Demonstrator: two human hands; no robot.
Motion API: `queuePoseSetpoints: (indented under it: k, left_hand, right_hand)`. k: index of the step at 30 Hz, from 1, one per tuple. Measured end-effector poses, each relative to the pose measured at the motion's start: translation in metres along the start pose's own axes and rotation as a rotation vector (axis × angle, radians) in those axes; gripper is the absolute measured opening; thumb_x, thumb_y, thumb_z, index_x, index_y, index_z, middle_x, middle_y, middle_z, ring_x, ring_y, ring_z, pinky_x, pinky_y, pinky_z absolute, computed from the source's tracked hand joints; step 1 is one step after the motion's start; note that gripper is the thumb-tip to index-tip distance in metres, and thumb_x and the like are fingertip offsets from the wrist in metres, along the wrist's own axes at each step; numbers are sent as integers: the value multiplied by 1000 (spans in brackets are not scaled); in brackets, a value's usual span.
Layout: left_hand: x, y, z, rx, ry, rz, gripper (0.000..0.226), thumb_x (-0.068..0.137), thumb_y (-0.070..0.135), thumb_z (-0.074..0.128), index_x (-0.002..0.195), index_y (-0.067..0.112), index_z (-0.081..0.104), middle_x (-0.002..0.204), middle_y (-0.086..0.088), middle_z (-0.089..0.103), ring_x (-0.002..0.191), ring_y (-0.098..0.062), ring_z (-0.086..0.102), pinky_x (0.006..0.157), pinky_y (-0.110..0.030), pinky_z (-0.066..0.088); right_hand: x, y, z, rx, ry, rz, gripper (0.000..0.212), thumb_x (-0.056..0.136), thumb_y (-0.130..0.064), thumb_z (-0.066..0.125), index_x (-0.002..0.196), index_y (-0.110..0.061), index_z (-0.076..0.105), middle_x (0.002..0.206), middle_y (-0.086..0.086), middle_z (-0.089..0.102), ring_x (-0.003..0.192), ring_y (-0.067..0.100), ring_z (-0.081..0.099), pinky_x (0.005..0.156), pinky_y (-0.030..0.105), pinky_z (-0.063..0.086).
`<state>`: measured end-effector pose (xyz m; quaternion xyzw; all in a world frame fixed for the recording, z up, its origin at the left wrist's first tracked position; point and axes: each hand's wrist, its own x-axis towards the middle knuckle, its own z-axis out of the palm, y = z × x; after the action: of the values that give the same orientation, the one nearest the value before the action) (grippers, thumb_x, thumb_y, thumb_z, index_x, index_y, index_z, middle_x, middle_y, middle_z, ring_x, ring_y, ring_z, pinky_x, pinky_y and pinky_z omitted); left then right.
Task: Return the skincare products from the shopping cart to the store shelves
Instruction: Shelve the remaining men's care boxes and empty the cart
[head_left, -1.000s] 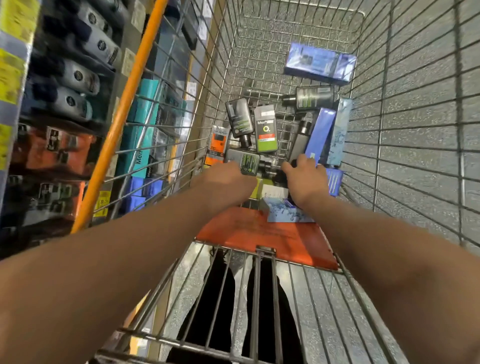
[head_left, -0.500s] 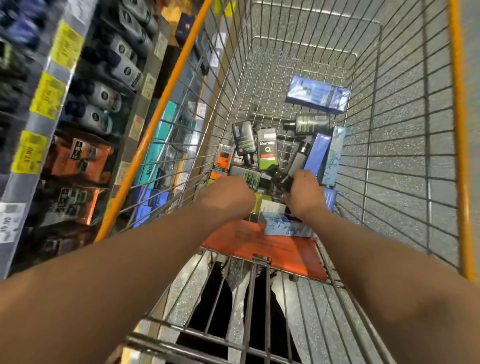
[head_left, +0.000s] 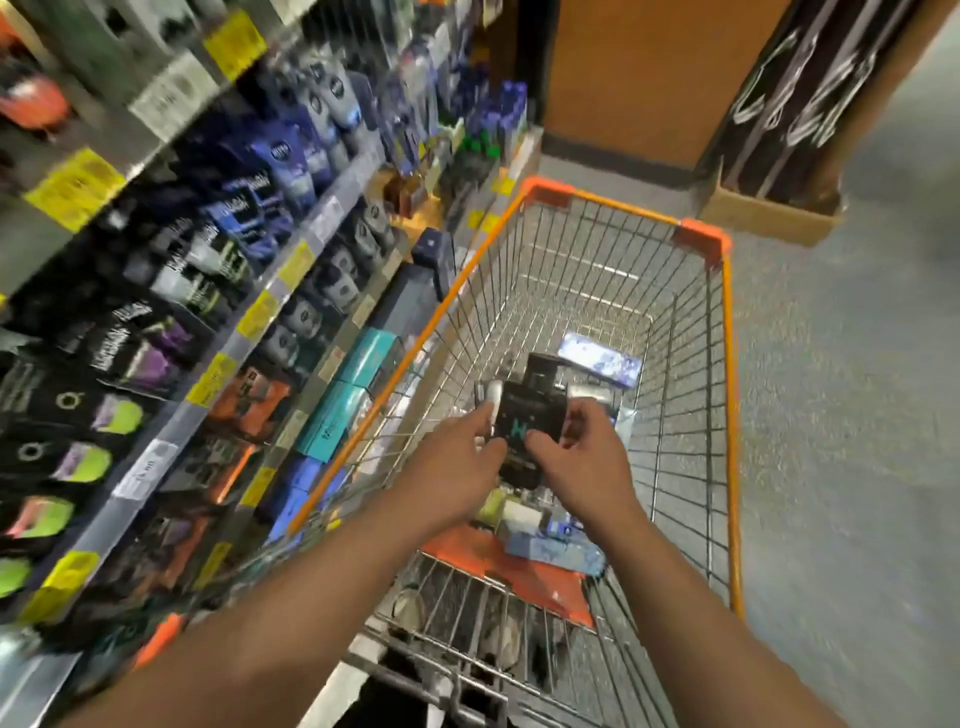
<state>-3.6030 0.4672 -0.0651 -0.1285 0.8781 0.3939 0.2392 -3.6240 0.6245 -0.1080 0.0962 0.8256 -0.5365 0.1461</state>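
Head view: both hands, left (head_left: 457, 452) and right (head_left: 582, 457), gripping dark bottles (head_left: 524, 415) above cart (head_left: 727, 415). Could slip, grasped loosely. Blurred.

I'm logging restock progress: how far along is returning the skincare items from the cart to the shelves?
Nothing visibly marks any item as already returned. In hand: the left hand and right hand hold dark bottles above the shopping cart, not yet at the shelves. Left: a blue box at the far end and a pale blue box near the orange flap, among others.
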Motion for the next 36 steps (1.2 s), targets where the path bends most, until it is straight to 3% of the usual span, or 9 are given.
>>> queuePoseSetpoints:
  k: [3, 7, 9, 12, 15, 21, 26, 30, 36]
  left_hand:
    - [-33, 12, -22, -181, 94, 78, 44, 105, 36, 51, 146, 50, 46, 128, 5, 67, 90, -11, 62, 70, -25, 45]
    - [-74, 24, -53, -416, 204, 102, 33, 102, 40, 57, 110, 72, 56, 110, 11, 73, 94, -12, 70, 81, -45, 62]
    - [-97, 26, -72, -486, 266, 123, 29, 101, 40, 59, 103, 69, 59, 100, 20, 72, 86, -3, 71, 77, -38, 63]
    - [-131, 23, -102, -632, 365, 154, 29, 99, 26, 67, 111, 53, 64, 100, 16, 74, 84, -8, 75, 72, -39, 65]
    - [-164, 14, -129, -711, 475, 150, 30, 95, 16, 73, 116, 36, 69, 98, 6, 77, 86, -15, 76, 76, -48, 64]
    - [-220, -16, -184, -758, 787, 162, 35, 84, 25, 84, 106, 45, 67, 97, 24, 75, 90, -2, 72, 88, -41, 61]
    - [-264, -52, -230, -751, 967, 199, 35, 85, 23, 83, 112, 40, 69, 102, 18, 76, 98, -9, 72, 91, -37, 58]
    - [-309, -95, -263, -723, 1047, 233, 38, 89, 21, 80, 118, 41, 66, 106, 16, 76, 98, -6, 72, 84, -24, 57]
    - [-381, -158, -307, -695, 1205, 227, 34, 88, 30, 81, 118, 41, 68, 109, 16, 75, 103, -10, 71, 97, -46, 56]
  right_hand:
    - [-20, -51, -12, 72, -43, -94, 29, 85, -19, 74, 107, -27, 56, 97, -3, 69, 86, 16, 69, 75, 39, 60]
    - [-41, -107, -17, 135, -109, -229, 25, 87, -16, 74, 104, -26, 59, 94, -9, 70, 80, 2, 68, 66, 19, 54]
    - [-53, -132, -13, 158, -160, -280, 25, 86, -18, 75, 103, -28, 60, 94, -8, 72, 80, 1, 69, 69, 23, 56]
    - [-69, -165, 1, 182, -259, -343, 26, 80, -22, 73, 102, -28, 62, 92, -8, 75, 85, 11, 72, 77, 36, 59]
    - [-85, -198, 19, 213, -388, -420, 23, 88, -9, 72, 104, -24, 65, 90, -11, 75, 85, 8, 71, 74, 27, 54]
    - [-122, -260, 70, 253, -580, -520, 40, 78, -35, 72, 117, -32, 68, 109, -2, 76, 103, 18, 72, 87, 38, 59]
    - [-157, -308, 125, 242, -723, -632, 16, 96, -24, 70, 104, -38, 73, 103, -6, 77, 95, 8, 72, 77, 23, 55]
    - [-194, -342, 175, 207, -831, -673, 16, 97, -23, 68, 112, -29, 70, 106, -2, 76, 102, 18, 72, 80, 29, 58]
    - [-259, -380, 253, 135, -878, -818, 19, 99, -26, 68, 112, -40, 70, 113, -10, 75, 108, 12, 70, 99, 45, 55]
